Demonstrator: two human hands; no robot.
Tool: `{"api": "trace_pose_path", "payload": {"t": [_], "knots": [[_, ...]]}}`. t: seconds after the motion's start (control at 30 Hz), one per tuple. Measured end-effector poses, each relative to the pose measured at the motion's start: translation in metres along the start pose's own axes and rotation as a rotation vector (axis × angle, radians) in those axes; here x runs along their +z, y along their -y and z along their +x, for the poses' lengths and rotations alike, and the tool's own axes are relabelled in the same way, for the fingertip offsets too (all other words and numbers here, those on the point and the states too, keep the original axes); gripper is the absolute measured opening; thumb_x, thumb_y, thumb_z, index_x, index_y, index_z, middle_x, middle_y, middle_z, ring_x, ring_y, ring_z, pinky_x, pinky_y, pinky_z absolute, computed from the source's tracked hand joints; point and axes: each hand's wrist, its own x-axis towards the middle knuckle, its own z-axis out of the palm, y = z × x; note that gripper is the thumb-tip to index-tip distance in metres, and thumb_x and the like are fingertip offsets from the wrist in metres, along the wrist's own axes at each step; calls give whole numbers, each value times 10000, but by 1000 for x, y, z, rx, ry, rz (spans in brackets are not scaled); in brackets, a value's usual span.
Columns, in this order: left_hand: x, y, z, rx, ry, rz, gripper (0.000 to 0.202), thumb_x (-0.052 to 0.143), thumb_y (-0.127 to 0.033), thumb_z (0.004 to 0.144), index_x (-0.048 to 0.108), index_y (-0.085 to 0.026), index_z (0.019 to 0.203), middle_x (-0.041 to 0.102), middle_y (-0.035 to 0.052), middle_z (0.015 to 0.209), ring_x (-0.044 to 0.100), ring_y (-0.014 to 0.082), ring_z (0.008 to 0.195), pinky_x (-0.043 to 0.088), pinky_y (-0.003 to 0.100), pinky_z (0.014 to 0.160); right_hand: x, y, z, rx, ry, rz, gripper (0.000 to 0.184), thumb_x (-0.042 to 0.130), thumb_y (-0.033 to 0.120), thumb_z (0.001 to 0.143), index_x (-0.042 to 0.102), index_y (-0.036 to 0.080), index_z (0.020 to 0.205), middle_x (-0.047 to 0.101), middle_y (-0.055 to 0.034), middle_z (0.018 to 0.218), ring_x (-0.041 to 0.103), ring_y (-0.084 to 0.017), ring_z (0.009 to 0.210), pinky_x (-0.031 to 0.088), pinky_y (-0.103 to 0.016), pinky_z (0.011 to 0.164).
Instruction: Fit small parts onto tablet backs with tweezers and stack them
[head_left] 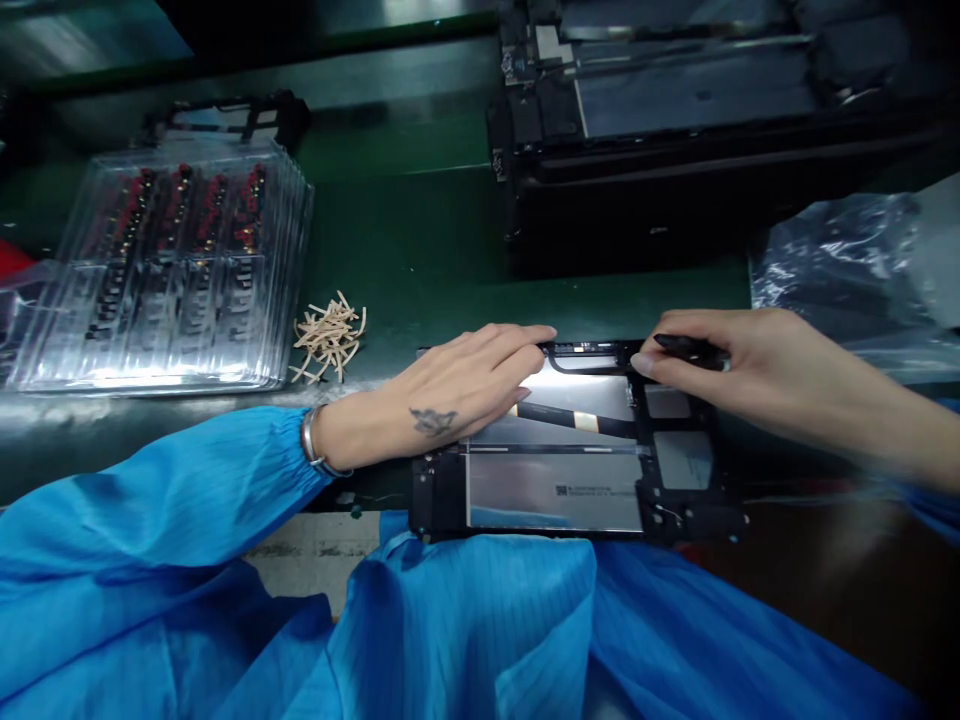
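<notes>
An opened tablet back frame (555,490) with a silver battery panel lies at the near edge of the green work surface, partly over my blue smock. My left hand (450,395) lies flat on its upper left part, fingers stretched out toward the top edge. My right hand (720,365) is closed on a thin black tool (690,348) held over the frame's top right corner, tip pointing left. A black flat cable (570,418) with a tan band crosses the panel between my hands.
A stack of clear plastic trays (172,270) with small red and black parts sits at the left. A heap of tan strips (330,338) lies beside it. Stacked black tablet frames (675,130) stand behind, and a crumpled plastic bag (847,265) lies at the right.
</notes>
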Motion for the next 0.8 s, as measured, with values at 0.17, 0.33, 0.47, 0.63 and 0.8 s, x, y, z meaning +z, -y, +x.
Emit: {"api": "trace_pose_path", "payload": {"t": [0.17,0.33,0.47,0.63,0.8], "knots": [[-4,-3,3,23,18,13,203,384,-185,1090,560,-100,1145,536,220,1503,548,274,1365,513,448,1116,1,-3,2,-26,1,-7,358,579,530,975,639,201,846,652,-33,761,569,-178,671,384,-320,615],[-7,-6,5,29,50,87,195,404,-143,1068,575,-95,1150,549,202,1509,560,268,1356,536,439,1099,1,-3,2,10,0,-14,349,581,525,963,657,201,856,674,-36,775,599,-192,692,391,-324,628],[-4,-3,8,81,55,218,221,393,-122,1060,585,-97,1166,564,185,1507,573,284,1351,569,435,1054,1,-5,3,14,-14,-6,359,573,535,943,669,198,861,709,-52,832,638,-219,740,393,-336,650],[1,5,10,212,-8,393,274,392,-107,1059,588,-64,1246,626,200,1433,633,318,1292,590,444,1013,2,1,4,-24,-74,-13,324,571,509,892,647,210,793,674,-38,751,606,-210,662,373,-337,620],[2,7,8,237,-17,433,343,419,-107,1057,566,-55,1362,624,207,1438,635,313,1302,591,444,1016,6,11,3,-112,-119,-55,275,549,461,892,605,219,775,655,-42,765,579,-206,654,354,-334,618]]}}
